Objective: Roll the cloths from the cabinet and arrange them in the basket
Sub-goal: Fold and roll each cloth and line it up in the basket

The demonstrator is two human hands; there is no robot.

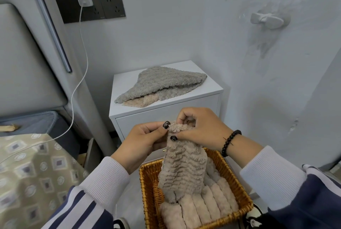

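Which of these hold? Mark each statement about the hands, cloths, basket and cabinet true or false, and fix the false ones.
1. Both hands pinch the top edge of the beige fluffy cloth. True: the left hand and the right hand hold it.
2. The woven wicker basket holds no cloths. False: rolled beige cloths lie in a row inside it.
3. A grey fluffy cloth lies on top of the white cabinet. True.
4. The held cloth hangs above the cabinet top. False: it hangs down into the basket.
5. The beaded bracelet is on the left wrist. False: it is on the right wrist.
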